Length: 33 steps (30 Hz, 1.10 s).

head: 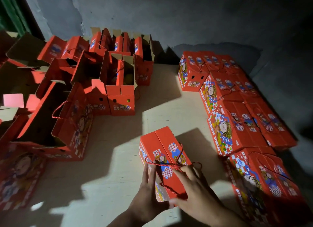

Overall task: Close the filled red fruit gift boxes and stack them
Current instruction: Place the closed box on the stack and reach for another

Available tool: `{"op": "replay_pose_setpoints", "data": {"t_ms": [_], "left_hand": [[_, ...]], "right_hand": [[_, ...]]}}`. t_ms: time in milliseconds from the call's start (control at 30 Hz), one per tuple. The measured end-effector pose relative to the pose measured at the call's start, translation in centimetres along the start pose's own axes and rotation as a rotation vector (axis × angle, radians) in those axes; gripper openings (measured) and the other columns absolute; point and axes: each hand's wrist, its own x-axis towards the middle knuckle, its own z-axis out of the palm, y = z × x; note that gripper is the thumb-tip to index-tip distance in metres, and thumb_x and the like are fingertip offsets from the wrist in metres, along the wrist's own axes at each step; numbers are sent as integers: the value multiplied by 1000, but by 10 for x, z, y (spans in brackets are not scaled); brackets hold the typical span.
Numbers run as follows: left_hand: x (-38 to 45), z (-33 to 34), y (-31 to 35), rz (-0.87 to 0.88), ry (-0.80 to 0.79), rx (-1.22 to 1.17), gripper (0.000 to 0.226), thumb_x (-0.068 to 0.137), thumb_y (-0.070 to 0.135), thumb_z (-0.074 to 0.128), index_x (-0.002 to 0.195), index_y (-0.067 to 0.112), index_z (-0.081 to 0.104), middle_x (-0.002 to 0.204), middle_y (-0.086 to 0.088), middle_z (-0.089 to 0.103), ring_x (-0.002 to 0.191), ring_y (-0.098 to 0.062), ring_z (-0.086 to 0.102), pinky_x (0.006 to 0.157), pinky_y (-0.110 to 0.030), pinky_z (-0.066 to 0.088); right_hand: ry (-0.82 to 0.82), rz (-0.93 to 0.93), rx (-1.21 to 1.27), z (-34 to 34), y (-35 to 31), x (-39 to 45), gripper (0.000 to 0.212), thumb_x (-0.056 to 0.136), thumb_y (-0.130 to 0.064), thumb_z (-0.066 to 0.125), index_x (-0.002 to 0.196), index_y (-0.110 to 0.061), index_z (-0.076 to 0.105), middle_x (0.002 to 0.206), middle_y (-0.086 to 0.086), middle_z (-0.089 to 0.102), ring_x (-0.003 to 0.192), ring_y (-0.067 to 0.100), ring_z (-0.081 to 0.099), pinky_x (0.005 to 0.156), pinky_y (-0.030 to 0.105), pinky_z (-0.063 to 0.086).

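A closed red fruit gift box (163, 145) with red rope handles sits on the pale floor in front of me. My left hand (149, 191) lies against its left side, fingers straight and pointing up. On the box's near right part rests my right hand (196, 191), fingers spread over the top and thumb at the near end. A block of closed red boxes (237, 115) stands in rows at the right, by the wall. Several red boxes with flaps up (116, 74) stand at the left and back; fruit shows dimly in one.
A grey wall (169, 15) runs along the back and right. The floor (110, 159) is patched with light and hard shadow. One large printed red box (18, 176) lies at the near left edge. A green frame (10, 9) shows at the top left.
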Motion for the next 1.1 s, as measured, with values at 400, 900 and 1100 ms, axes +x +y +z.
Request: {"op": "replay_pose_setpoints", "data": {"t_ms": [400, 900, 1100], "left_hand": [[12, 12, -15, -22, -16, -72, 151, 69, 71, 88, 162, 26, -22, 167, 21, -30, 159, -4, -11, 118, -32, 44], [57, 7, -12, -15, -90, -134, 142, 75, 61, 90, 162, 33, -19, 166, 26, -29, 160, -7, -8, 121, -48, 40], [108, 6, -6, -19, -123, -128, 143, 74, 61, 89, 161, 32, -20, 165, 27, -31, 160, -10, -14, 122, -54, 37]], "right_hand": [[11, -31, -247, 35, 13, -6, 119, 48, -76, 79, 147, -13, 61, 154, 8, 55, 146, 35, 45, 112, 53, 36], [117, 30, -210, 59, 44, 33, 119, 62, -71, 67, 160, -10, 39, 173, 8, 22, 158, 35, 24, 121, 58, 21], [176, 57, -267, 35, 63, 62, 109, 65, -65, 66, 156, -7, 47, 168, 11, 34, 153, 37, 34, 116, 56, 25]]}}
